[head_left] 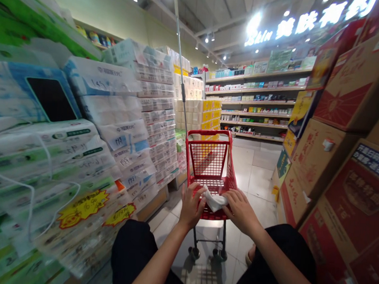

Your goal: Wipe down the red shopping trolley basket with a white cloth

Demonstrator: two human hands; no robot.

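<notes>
A small red plastic shopping cart (207, 158) stands directly in front of me, with a mesh basket and dark wheels. A crumpled white cloth (215, 201) is stretched between my hands at the near end of the basket. My left hand (191, 205) has its fingers curled at the cart's left rim, closed on the cloth's left end. On the other side, my right hand (240, 209) is closed on the cloth's right end, fingertips reaching over the basket edge. Parts of the cloth are hidden by my fingers.
Tall stacks of wrapped tissue packs (112, 89) line the left, with a dark-screened phone (52, 99) and a white cable (32, 191) on them. Cardboard cartons (318, 159) are piled on the right. Stocked shelves (257, 101) stand behind the cart, beyond the tiled floor (260, 181).
</notes>
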